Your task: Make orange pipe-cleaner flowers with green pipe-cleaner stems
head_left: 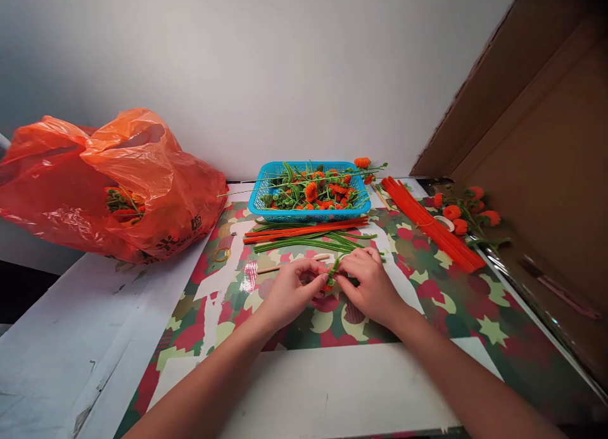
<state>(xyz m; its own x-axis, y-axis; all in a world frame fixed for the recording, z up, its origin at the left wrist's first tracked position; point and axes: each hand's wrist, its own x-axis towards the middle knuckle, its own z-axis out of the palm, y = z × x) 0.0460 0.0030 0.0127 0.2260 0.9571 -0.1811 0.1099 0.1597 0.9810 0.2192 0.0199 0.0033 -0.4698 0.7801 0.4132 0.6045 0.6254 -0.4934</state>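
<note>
Between my two hands, over the middle of the table, is a small pipe-cleaner flower [331, 278] with green fuzzy stem parts and a bit of orange below. The thumb and fingers of my left hand [295, 292] pinch it from the left. My right hand [369, 283] grips its green part from the other side, fingers curled. Just beyond lie green pipe cleaners [289, 241] and orange pipe cleaners [304, 229]. A thin wooden stick [269, 270] rests near my left fingers. My fingers hide part of the flower.
A blue basket [308, 216] full of orange flowers stands against the wall. At left bulges an orange plastic bag [166, 192]. A red-orange pipe-cleaner bundle [432, 227], finished flowers [460, 226] and a cardboard panel [536, 128] are at right. A gold wire coil [221, 254] lies on the patterned cover.
</note>
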